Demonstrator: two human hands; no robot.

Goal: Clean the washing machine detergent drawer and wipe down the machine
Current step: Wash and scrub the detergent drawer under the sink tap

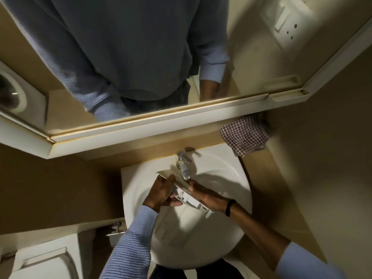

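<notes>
- Detergent drawer [184, 193]: out of the machine, held over the white sink basin [231, 174] at frame centre, just below the faucet [183, 168].
- Long axis: diagonal, from upper left beside the spout down to lower right; pale front panel at the upper-left end, open compartments facing the lower left.
- Left hand [161, 195]: at the drawer's left flank, slightly nearer the panel end; fingers [175, 203] curled under and round the body, thumb up against the panel, clamped on the drawer.
- Right hand [207, 195]: along the drawer's right flank, wrist toward the lower right; fingers [194, 185] laid out fairly straight and together against the edge, tips pointing up-left toward the spout, steadying more than gripping.
- Key relation, as judged: spout tip directly above the upper end, between both sets of fingertips; rinsing calls for little more than a tilt about the long axis.
- Water flow: cannot tell.
- Black wristband [230, 207]: on the right wrist.
- Checked cloth [245, 135]: at upper right of the basin, well apart from both hands, likely for the wipe-down.
</notes>
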